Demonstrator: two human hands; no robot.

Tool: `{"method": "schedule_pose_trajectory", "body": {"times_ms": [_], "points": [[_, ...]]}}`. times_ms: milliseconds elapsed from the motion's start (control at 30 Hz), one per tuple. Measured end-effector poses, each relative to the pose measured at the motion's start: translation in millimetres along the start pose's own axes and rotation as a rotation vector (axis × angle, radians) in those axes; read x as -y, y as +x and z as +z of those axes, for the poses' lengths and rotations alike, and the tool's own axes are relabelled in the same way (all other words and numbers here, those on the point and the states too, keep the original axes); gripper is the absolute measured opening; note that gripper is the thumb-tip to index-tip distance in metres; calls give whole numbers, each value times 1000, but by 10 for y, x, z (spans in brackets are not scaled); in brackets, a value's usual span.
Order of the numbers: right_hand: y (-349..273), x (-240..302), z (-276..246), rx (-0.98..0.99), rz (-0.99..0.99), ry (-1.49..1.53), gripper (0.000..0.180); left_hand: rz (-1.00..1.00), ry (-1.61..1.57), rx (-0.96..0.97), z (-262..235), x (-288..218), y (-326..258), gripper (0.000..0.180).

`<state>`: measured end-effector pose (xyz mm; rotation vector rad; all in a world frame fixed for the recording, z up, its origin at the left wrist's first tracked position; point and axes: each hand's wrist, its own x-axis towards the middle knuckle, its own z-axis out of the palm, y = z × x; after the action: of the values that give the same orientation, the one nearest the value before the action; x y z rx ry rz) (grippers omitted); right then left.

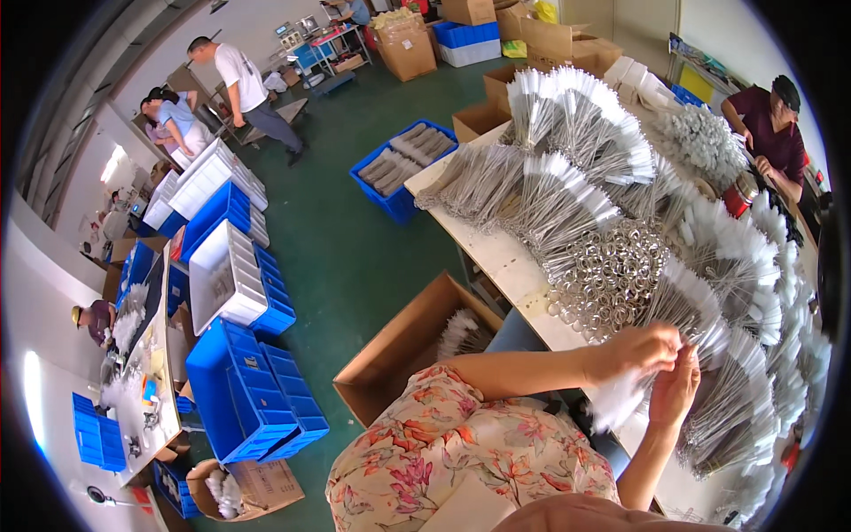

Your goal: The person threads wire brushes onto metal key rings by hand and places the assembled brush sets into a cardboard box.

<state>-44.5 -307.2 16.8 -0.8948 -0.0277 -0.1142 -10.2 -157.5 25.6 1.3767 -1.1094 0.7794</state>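
Observation:
My left hand [640, 349] is closed with its fingers pinched, over the near side of the worktable. My right hand [675, 388] is pinched just beside it, and the two sets of fingertips meet. White bristles of a brush [615, 406] stick out below my left hand, slightly blurred; its stem is mostly hidden by the fingers. What exactly lies between the fingertips is too small to make out. Just beyond my hands sits a heap of metal rings [612, 270]. Fanned bundles of wire-stemmed white brushes [567, 199] surround it.
More brushes [736, 390] cover the table's right side. A cardboard box [390, 355] holding brushes stands beside my legs. Blue crates [235, 390] are stacked at left, and a blue bin [390, 199] stands on the green floor. A co-worker [771, 133] sits across the table; others stand far left.

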Motion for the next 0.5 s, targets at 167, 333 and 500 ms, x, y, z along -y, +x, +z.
{"method": "schedule_pose_trajectory", "body": {"times_ms": [167, 333, 500], "points": [[-35, 159, -73, 9, -1, 318, 24, -229, -55, 197, 99, -113, -103, 21], [-255, 828, -188, -7, -29, -515, 12, -113, 58, 68, -210, -26, 111, 46], [-521, 320, -93, 158, 119, -1307, 10, -479, -369, 471, 208, -40, 4, 95]]}}
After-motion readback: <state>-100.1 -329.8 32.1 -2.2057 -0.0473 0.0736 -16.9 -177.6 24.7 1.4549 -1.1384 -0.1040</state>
